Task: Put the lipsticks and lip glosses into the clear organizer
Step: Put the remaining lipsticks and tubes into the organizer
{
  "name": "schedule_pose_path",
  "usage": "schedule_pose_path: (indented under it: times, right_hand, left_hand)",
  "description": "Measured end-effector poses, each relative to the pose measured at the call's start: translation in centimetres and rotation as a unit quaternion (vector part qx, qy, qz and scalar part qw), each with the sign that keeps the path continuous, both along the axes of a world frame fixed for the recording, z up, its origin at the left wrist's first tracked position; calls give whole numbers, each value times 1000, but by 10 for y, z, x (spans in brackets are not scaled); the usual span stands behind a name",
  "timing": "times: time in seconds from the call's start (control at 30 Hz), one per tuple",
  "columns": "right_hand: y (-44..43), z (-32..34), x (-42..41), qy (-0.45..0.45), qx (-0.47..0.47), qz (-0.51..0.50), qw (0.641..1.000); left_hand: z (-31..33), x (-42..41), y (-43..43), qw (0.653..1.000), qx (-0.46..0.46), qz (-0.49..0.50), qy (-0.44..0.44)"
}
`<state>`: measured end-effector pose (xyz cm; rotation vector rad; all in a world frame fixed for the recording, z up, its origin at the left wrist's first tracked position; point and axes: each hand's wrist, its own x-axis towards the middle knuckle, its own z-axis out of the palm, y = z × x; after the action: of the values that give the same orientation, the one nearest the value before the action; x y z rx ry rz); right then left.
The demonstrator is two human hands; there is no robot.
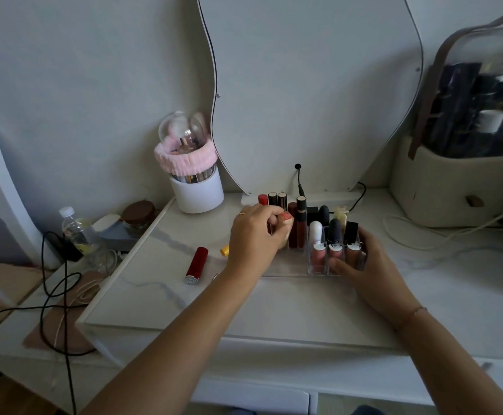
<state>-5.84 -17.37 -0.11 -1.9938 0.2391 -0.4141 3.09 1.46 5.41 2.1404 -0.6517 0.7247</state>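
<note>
- Two hands meet at the clear organizer (292, 266), which stands on the white marbled tabletop (244, 304) just in front of a wavy-edged mirror (304, 85).
- Head view: the left hand (256, 235) has its fingers curled round a tan lipstick (286, 219) with a red square top. It holds the lipstick upright at the organizer's left side, beside two dark red tubes already standing in their slots.
- The right hand (364, 265) grips the organizer's near right corner, with the thumb against the front wall and the fingers wrapped round the right side.
- Three pink lip glosses (318, 253) stand side by side in the front row, just next to that thumb. Behind them stand a white tube, dark rounded caps and black square caps.
- More lipsticks stand upright at the back left of the organizer, close to the mirror's foot.
- One red lipstick (196, 265) lies on its side on the tabletop, left of the organizer and apart from it.
- A small yellow item (225, 250) lies near the left wrist, partly hidden by the hand.
- A white brush holder (196, 193) with a pink band round its clear dome stands at the back left.
- Off the table's left edge are a water bottle (75, 229), a brown-lidded jar (139, 218) and a black cable (55, 280).
- A beige bag (453, 190) stands at the far right.
</note>
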Motion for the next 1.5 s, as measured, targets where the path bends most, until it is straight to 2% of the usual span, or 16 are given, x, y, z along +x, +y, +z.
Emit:
schedule_pose_path:
  times: [0.27, 0.43, 0.63, 0.73, 0.8, 0.87, 0.97, 1.07, 1.3, 1.4, 1.5]
  right_hand:
    - [1, 0, 1, -5, -15, -8, 1000]
    - [2, 1, -1, 3, -17, -8, 1000]
    - [2, 2, -1, 8, -25, -14, 1000]
    - [2, 3, -2, 10, -19, -10, 1000]
    - [3, 4, -2, 9, -15, -8, 1000]
    - [3, 5, -3, 10, -17, -10, 1000]
    - [4, 6, -4, 12, -19, -13, 1000]
    - [4, 6, -4, 12, -13, -14, 1000]
    - [6, 7, -5, 16, -15, -15, 1000]
    - [5, 8, -5, 16, -11, -13, 1000]
    - [5, 9, -6, 19, -11, -13, 1000]
  left_hand:
    - [-6, -1, 4, 996, 56, 31, -65]
    - [-7, -2, 9, 995, 70, 19, -68]
    - [-5, 1, 37, 997, 6, 45, -59]
    - [-11, 15, 79, 988, 11, 154, 26]
    - [-13, 26, 106, 963, 87, 217, 136]
    - [-12, 31, 119, 930, 173, 216, 242]
    - [-12, 28, 119, 905, 232, 189, 301]
    - [-12, 26, 116, 920, 194, 183, 287]
    - [11, 7, 90, 975, -12, 98, 197]
    - [20, -2, 71, 979, -101, 30, 177]
    - [18, -9, 49, 977, -113, -12, 183]
